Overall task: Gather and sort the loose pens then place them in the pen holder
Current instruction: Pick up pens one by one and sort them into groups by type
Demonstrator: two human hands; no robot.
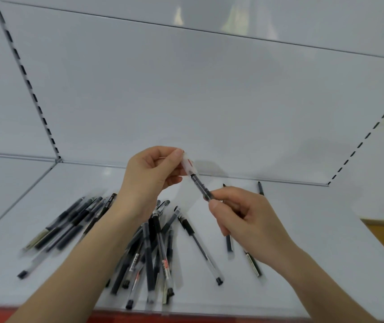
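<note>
Back panel [209, 89]: we see a pale grey wall rising behind the shelf, with a slotted upright strip [26, 82] at the left and another [363, 141] at the right.
Shelf [303, 229]: we take this white board as our landmark; it lies flat under both hands, and a red strip [116, 319] runs along its near edge.
Left pen group [70, 224]: we count several dark pens lying roughly parallel on the shelf's left part, slanting toward its back; they are blurred.
Middle pen heap [153, 248]: we find the biggest pile on the shelf's centre near the front edge, pens crossing and overlapping, partly under the left forearm.
Single pen [200, 248]: it lies alone on the shelf just right of the heap, its dark end toward the front.
Right pens [252, 264]: a few lie on the shelf beneath the right hand, partly hidden by it.
Left hand [151, 176]: raised above the shelf's middle, its thumb and fingers pinch the clear upper end of the held pen.
Right hand [244, 217]: raised above the shelf to the right of the heap, its thumb and fingers close on the lower end of the same pen.
Held pen [198, 180]: clear with a dark core, it slants in the air between the two hands, off the shelf.
Pen holder: we cannot see one.
</note>
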